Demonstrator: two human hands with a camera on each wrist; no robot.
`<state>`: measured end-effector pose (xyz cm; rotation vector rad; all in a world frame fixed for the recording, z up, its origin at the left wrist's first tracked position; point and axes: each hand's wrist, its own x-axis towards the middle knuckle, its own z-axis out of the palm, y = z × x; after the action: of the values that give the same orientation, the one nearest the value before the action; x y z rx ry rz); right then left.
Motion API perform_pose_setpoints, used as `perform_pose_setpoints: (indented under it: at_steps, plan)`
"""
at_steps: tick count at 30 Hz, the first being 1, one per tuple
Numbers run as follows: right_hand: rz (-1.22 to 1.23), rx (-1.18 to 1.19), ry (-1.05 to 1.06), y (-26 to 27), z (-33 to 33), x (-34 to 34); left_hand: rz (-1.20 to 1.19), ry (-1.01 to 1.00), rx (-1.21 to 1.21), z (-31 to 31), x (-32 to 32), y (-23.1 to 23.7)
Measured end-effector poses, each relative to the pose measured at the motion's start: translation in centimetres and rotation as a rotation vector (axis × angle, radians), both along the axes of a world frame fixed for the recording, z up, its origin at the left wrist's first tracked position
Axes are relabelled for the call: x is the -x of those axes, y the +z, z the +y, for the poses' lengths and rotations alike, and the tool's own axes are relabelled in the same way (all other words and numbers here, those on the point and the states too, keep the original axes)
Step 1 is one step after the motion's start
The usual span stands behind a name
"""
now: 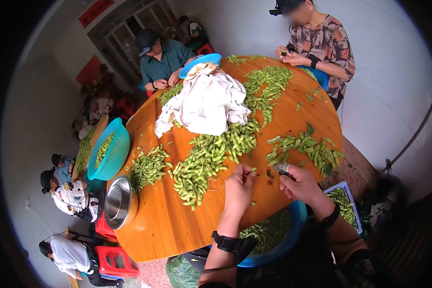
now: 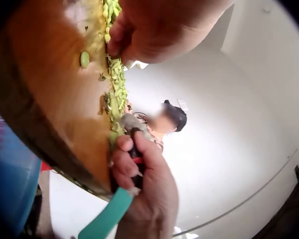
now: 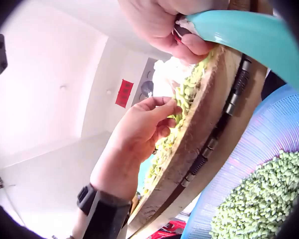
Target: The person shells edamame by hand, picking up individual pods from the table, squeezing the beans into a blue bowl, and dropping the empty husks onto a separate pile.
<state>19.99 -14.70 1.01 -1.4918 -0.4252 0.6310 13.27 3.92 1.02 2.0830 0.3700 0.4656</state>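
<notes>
- Wooden table [image 1: 163, 230], biggest thing going
- Green pods [image 1: 201, 163] heaped on it, main pile up against a white cloth [image 1: 209, 103]
- Blue tub [image 3: 269, 117] by the edge, beans [image 3: 269, 199] inside
- Red sign [image 3: 124, 93] on the wall, dark marks, can't read it
- Right hand [image 1: 302, 185] curled round a dark thing [image 1: 287, 174], no clue what
- Left hand [image 1: 238, 187] pinching a green bit [image 1: 253, 169], pod or bean, can't tell

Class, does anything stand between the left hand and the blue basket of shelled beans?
Yes: the table's edge. The left hand is above the tabletop, while the blue basket sits lower, partly hidden by that edge in the head view.
</notes>
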Motion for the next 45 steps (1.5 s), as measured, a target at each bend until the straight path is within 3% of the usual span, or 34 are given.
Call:
perform_pose_setpoints:
  at_steps: [1, 3, 4, 9, 14, 16, 19, 33, 39, 41, 45]
  plan:
    - [0.006, 0.001, -0.004, 0.6, 0.2, 0.3, 0.006, -0.004, 0.001, -0.3, 0.8, -0.3]
    - [0.029, 0.025, 0.124, 1.7, 1.1, 1.2, -0.05, -0.025, 0.466, -0.9, 2.2, -0.8]
    - [-0.006, 0.02, 0.141, 1.9, 1.5, 1.7, -0.047, -0.026, 0.466, -1.0, 2.9, -1.0]
    - [-0.034, 0.034, 0.202, 2.0, 2.6, 3.8, -0.151, -0.026, 0.213, -1.8, 5.4, -0.8]
    - [0.014, 0.042, 0.258, 2.7, 2.6, 5.0, -0.179, -0.009, 0.215, -1.7, 7.4, -0.6]
    - [0.013, 0.067, 0.271, 2.6, 2.7, 5.4, -0.165, 0.022, -0.087, -1.8, 8.1, 0.1]
    - [-0.005, 0.093, 0.292, 2.2, 2.8, 5.8, -0.161, 0.025, -0.21, -2.2, 8.7, -0.5]
    - [-0.051, 0.074, 0.312, 1.7, 3.4, 6.9, -0.112, 0.018, -0.217, -1.8, 9.7, -0.3]
    - [0.121, -0.072, 0.313, 0.5, 3.6, 6.7, -0.173, -0.063, -0.024, -1.0, 9.8, -1.3]
    - [0.159, -0.108, 0.34, 0.7, 3.6, 6.6, -0.202, -0.106, 0.522, -0.9, 9.9, -1.7]
    - [0.12, -0.053, 0.306, 1.0, 3.8, 6.8, -0.176, -0.075, 0.791, -0.7, 9.6, -1.4]
